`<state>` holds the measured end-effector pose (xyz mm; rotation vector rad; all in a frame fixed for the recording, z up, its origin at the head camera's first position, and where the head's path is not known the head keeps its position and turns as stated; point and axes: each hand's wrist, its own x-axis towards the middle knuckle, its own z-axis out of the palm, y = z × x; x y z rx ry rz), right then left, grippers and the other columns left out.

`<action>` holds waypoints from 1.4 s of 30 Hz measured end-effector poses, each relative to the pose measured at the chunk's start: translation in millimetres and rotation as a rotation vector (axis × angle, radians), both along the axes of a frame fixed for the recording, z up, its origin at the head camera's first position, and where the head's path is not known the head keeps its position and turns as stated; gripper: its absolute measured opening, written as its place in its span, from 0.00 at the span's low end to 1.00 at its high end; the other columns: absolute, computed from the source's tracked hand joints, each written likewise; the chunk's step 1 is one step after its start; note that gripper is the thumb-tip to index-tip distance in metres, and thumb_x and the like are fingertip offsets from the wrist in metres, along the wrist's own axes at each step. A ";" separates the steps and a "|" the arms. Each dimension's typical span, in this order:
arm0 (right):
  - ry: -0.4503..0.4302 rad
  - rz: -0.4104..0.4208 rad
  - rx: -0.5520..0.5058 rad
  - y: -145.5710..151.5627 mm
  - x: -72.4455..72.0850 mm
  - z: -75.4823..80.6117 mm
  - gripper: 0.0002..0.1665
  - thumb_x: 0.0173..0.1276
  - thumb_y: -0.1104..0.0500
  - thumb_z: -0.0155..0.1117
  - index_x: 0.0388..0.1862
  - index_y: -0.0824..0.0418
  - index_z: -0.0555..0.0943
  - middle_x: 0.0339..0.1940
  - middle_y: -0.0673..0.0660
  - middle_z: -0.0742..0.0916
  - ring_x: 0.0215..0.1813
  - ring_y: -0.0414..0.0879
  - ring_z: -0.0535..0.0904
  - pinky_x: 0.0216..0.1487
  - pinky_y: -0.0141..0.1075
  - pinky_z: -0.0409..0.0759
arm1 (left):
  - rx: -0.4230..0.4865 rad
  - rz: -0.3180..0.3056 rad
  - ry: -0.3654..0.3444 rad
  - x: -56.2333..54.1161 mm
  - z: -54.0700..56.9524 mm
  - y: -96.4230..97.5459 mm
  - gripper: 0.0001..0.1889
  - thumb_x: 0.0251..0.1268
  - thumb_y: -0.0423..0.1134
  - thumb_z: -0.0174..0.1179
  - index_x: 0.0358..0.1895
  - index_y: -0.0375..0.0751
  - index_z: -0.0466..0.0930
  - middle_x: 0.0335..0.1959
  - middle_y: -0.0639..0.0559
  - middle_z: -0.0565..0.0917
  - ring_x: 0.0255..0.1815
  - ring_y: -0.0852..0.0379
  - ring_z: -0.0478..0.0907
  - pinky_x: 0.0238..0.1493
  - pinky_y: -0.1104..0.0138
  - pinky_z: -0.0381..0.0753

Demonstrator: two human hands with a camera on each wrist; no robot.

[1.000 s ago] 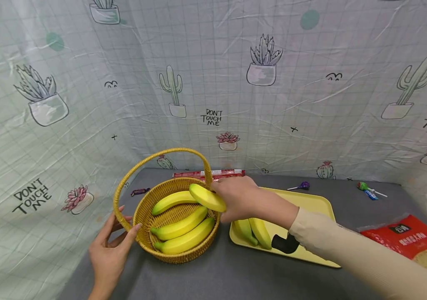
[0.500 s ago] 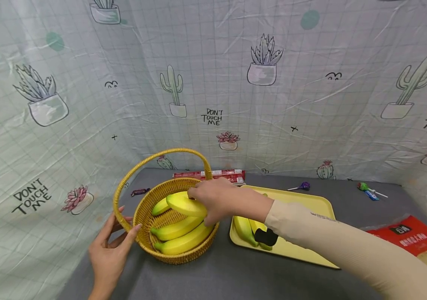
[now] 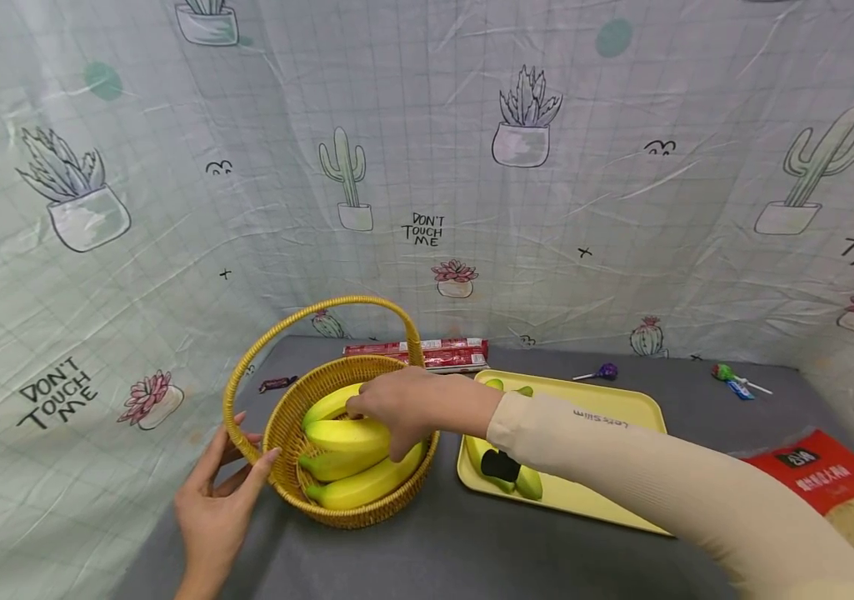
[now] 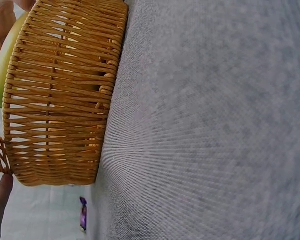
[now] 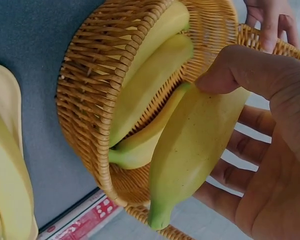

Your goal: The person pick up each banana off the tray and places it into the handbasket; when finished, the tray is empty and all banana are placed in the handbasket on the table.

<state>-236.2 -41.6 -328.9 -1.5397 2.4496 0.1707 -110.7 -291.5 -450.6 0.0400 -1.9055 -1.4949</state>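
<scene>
A yellow wicker basket [image 3: 355, 512] with a tall hoop handle [image 3: 322, 302] stands on the grey cloth. My left hand [image 3: 217, 500] pinches the foot of the handle on the basket's left side; its fingers barely show in the left wrist view. Over the basket's opening, my right hand [image 3: 404, 408] grips a banana [image 5: 190, 145], thumb on one side and fingers on the other. Beneath and beside it lie 3 other bananas [image 5: 155, 75] inside the basket. More bananas [image 3: 530, 483] rest on the yellow tray [image 3: 629, 408], partly covered by the right forearm.
Red packets [image 3: 456, 354] lie behind the basket, a small dark-wrapped sweet [image 3: 277, 383] to its left. Beyond the tray are a purple lollipop [image 3: 606, 372] and a green one [image 3: 722, 372]. A red bag [image 3: 824, 471] sits at the right. Patterned sheeting walls the back and sides.
My right hand has carried its banana leftward and down, from the basket's right rim to among the other bananas. The left hand has stayed on the handle.
</scene>
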 end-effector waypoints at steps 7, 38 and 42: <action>-0.006 0.001 0.059 -13.8 1.0 -8.4 0.40 0.63 0.49 0.83 0.72 0.45 0.76 0.61 0.43 0.82 0.51 0.37 0.76 0.41 0.35 0.80 | 0.024 -0.016 0.008 0.5 0.2 -0.2 0.36 0.60 0.18 0.74 0.72 0.45 0.81 0.50 0.39 0.87 0.50 0.46 0.83 0.45 0.68 0.89; -0.007 0.022 0.069 -10.7 -1.3 -31.8 0.37 0.65 0.53 0.80 0.72 0.42 0.78 0.64 0.47 0.78 0.54 0.40 0.75 0.40 0.36 0.80 | -0.008 -0.008 0.017 0.5 1.3 4.3 0.36 0.61 0.19 0.74 0.72 0.45 0.80 0.49 0.41 0.87 0.49 0.45 0.83 0.45 0.68 0.89; -0.039 0.011 0.006 -0.1 -5.3 -22.1 0.36 0.68 0.55 0.77 0.74 0.43 0.77 0.65 0.48 0.78 0.51 0.40 0.74 0.35 0.35 0.79 | -0.010 -0.003 0.022 1.3 2.7 4.4 0.36 0.61 0.19 0.74 0.72 0.45 0.80 0.49 0.41 0.87 0.49 0.45 0.83 0.45 0.69 0.89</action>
